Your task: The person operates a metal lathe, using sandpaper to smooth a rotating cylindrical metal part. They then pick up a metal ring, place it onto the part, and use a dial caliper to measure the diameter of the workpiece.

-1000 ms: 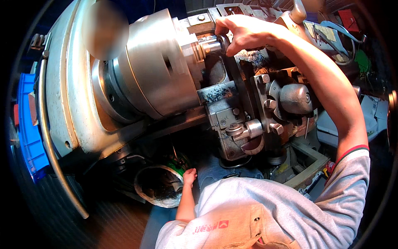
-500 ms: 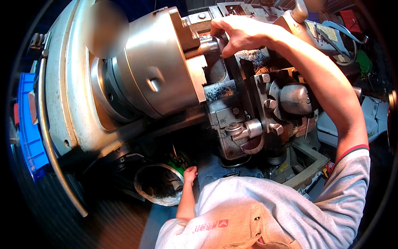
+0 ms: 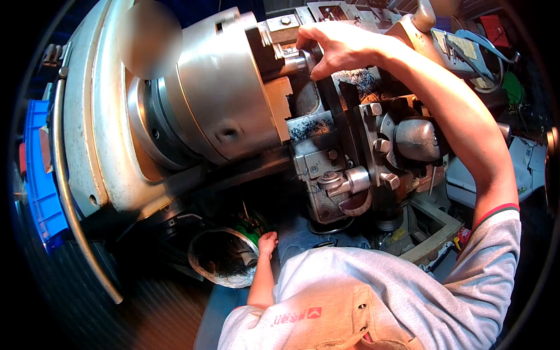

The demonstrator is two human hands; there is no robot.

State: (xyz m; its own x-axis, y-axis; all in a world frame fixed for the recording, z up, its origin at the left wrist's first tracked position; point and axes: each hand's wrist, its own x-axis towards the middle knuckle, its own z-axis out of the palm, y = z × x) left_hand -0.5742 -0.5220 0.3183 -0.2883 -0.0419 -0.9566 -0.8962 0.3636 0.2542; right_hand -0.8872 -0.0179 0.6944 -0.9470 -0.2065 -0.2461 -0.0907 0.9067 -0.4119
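Observation:
My right hand (image 3: 341, 52) reaches over the metal lathe and curls its fingers round a short round metal piece (image 3: 300, 63) beside the jaws of the large steel chuck (image 3: 219, 93). The tool post (image 3: 379, 146), with several bolts and a bulbous metal body, sits below that arm. Down at the lower middle, my left hand (image 3: 268, 241) is closed next to a grimy round bucket (image 3: 198, 265) and a dark green area; whether it grips something there I cannot make out.
A pale machine housing (image 3: 93, 128) fills the left side, with a long bent bar (image 3: 76, 227) and a blue plastic tray (image 3: 39, 175) beside it. A white container (image 3: 522, 169) lies under my right forearm. A red box (image 3: 492, 29) is at the back right.
The chuck's jaws and slots show in different rotational positions from frame to frame. My right hand has shifted slightly left with the piece; my left hand is barely changed.

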